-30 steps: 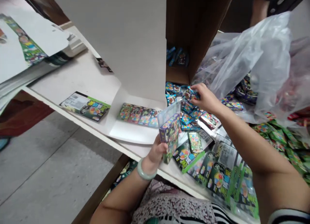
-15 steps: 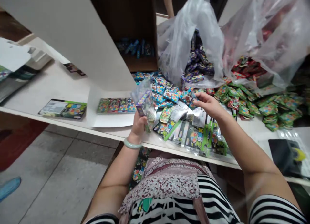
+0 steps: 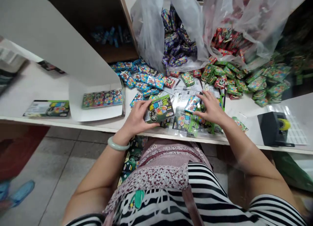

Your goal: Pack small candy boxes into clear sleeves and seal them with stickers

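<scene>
My left hand (image 3: 138, 118) is closed around the left side of a black-and-green printed packet (image 3: 161, 109), thumb along its near edge. Its printed face, with a colourful round picture, is turned up. To the right, my right hand (image 3: 211, 108) grips a small blue candy packet (image 3: 192, 104) by its right edge, between thumb and fingers. Below that lie several flat clear-and-black printed bags (image 3: 182, 123). Behind my hands spreads a heap of blue candy packets (image 3: 141, 77). A green packet (image 3: 187, 78) rests on the flat bags.
Plastic sacks of purple packets (image 3: 179, 60) and red packets (image 3: 221, 40) stand behind. Green packets (image 3: 261, 86) pile up at right, near a black tape dispenser (image 3: 271, 128). A white board (image 3: 97, 117) with a row of packets (image 3: 102, 98) is at left.
The view has shifted. My left hand has lowered the clear bag holding a purple packet, and a printed face now shows. My right hand has brought the blue packet nearer, over the flat bags.
</scene>
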`<state>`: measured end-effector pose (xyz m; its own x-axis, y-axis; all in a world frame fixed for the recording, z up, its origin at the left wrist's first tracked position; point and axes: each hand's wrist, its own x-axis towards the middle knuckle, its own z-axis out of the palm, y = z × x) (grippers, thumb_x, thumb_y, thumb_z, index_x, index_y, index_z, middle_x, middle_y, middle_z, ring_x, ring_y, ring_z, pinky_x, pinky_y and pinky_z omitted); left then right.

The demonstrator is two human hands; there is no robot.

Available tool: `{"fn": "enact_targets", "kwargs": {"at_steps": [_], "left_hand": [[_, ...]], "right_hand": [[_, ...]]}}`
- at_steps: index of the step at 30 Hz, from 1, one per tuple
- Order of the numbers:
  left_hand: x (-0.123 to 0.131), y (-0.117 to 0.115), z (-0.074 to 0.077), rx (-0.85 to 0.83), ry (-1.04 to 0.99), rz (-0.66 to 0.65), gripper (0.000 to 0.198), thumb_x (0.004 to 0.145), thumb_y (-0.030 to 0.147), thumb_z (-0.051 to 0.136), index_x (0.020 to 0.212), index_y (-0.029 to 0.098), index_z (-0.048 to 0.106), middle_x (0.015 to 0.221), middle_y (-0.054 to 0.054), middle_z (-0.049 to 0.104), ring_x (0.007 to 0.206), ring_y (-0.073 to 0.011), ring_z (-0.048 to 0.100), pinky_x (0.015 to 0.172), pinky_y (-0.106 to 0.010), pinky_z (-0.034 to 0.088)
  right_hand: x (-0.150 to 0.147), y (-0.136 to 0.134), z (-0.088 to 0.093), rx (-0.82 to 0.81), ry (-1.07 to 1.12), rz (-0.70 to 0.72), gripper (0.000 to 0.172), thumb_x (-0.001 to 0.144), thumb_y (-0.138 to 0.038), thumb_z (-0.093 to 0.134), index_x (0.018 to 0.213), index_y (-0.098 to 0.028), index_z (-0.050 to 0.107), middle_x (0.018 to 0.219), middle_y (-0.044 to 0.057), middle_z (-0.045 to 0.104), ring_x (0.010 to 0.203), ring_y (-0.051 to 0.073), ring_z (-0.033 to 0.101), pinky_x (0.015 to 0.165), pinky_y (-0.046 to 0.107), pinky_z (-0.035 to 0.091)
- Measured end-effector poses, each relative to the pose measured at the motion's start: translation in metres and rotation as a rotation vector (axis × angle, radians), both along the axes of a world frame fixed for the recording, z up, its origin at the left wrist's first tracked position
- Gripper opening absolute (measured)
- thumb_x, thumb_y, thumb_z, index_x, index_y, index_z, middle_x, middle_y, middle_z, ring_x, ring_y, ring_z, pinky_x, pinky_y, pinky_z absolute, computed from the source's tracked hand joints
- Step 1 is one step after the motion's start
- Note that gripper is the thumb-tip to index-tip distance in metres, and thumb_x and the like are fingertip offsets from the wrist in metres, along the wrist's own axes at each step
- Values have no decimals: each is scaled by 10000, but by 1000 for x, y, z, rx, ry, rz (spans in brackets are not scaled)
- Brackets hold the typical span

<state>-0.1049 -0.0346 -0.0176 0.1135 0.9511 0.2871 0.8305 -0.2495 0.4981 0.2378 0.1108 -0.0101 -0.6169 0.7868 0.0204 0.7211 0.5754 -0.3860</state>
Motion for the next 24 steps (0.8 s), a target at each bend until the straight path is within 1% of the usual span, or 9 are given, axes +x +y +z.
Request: {"fn": "enact_targets", "kwargs": {"at_steps": [1,2,4,6,9,11,14,19,24], "left_hand": [[1,0,-1,2,22,-11,1055,681,730,774,1522,210,410,1306,-156,525,1212,-360,526,1087,-558,442],[2,0,-2,3,41,-18,1057,682,719,781,1526,204,406,1312,-162,520,1221,-365,518,1090,-560,433],[4,0,-5,1,63,-23,1050,692,694,787,1532,197,400,1324,-172,510,1238,-373,505,1097,-565,418],[5,-2,-7,-2,61,-23,1040,701,680,789,1535,197,399,1335,-175,503,1257,-376,492,1108,-567,406],[6,-5,-11,-9,20,-53,1059,684,695,794,1534,201,400,1340,-169,497,1270,-369,487,1116,-556,404],[9,-5,-12,-18,-10,-89,1078,672,707,795,1536,203,395,1342,-164,496,1270,-363,490,1113,-551,411],[13,-2,-11,-32,-24,-150,1077,662,714,798,1529,206,410,1353,-165,502,1274,-366,490,1117,-554,404],[21,1,-9,-58,-21,-197,1083,656,746,782,1511,176,442,1348,-187,512,1276,-387,485,1117,-562,390],[28,1,-13,-43,-22,-164,1114,653,780,758,1515,158,429,1313,-181,518,1231,-378,508,1093,-559,415]], "right_hand": [[-6,-4,1,1,-43,-12,810,802,-505,721,1507,-212,452,1616,201,366,1530,416,257,1166,663,291],[-11,-7,2,0,-68,-19,815,779,-494,743,1491,-205,471,1579,208,413,1500,426,312,1152,659,315],[-17,-12,6,-2,-35,-21,722,780,-433,734,1435,-210,530,1476,192,519,1416,398,440,1131,614,372],[-14,-16,16,-6,82,13,671,797,-408,707,1425,-244,537,1450,161,536,1388,357,480,1135,568,401],[-3,-25,39,-51,208,212,676,832,-426,678,1472,-314,490,1530,107,467,1447,308,423,1181,521,379],[0,-31,54,-94,178,357,650,844,-412,672,1468,-339,505,1549,82,458,1453,300,414,1193,521,364],[-6,-34,68,-140,54,468,648,830,-366,696,1457,-355,532,1557,66,462,1437,320,423,1182,563,362],[-24,-30,70,-127,-75,479,680,802,-338,762,1445,-367,545,1549,74,464,1406,348,435,1154,602,377],[-33,-32,66,-124,2,438,845,747,-392,844,1496,-297,466,1577,122,411,1441,349,410,1160,540,399]]}}
